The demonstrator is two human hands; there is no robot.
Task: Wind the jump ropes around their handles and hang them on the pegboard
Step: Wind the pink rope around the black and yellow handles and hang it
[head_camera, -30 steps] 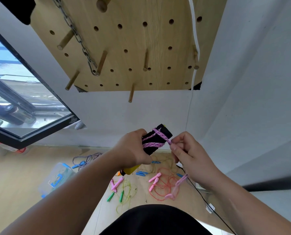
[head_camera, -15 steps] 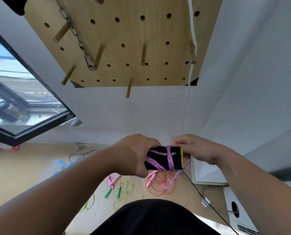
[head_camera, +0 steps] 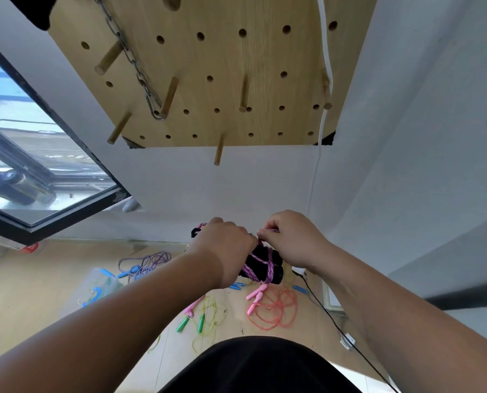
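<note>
My left hand point(head_camera: 225, 251) grips the black jump-rope handles point(head_camera: 265, 265), which are wrapped with a pink braided rope point(head_camera: 269, 272). My right hand point(head_camera: 293, 239) pinches the pink rope just above the handles, close against my left fingers. Both hands are at chest height in front of the white wall. Above them hangs the wooden pegboard point(head_camera: 222, 66) with several wooden pegs, such as a low peg point(head_camera: 219, 150). Part of the handles is hidden behind my left hand.
A metal chain point(head_camera: 134, 61) and a white rope point(head_camera: 326, 52) hang on the pegboard. On the floor lie a red rope with pink handles point(head_camera: 273, 310), a yellow rope with green handles point(head_camera: 205, 316), a purple rope point(head_camera: 145, 260) and a clear box point(head_camera: 94, 287). A window point(head_camera: 38, 165) is at the left.
The handles have turned and dropped lower under my left hand. My right hand moved from the handles' right end to just above them, pinching the rope next to my left fingers.
</note>
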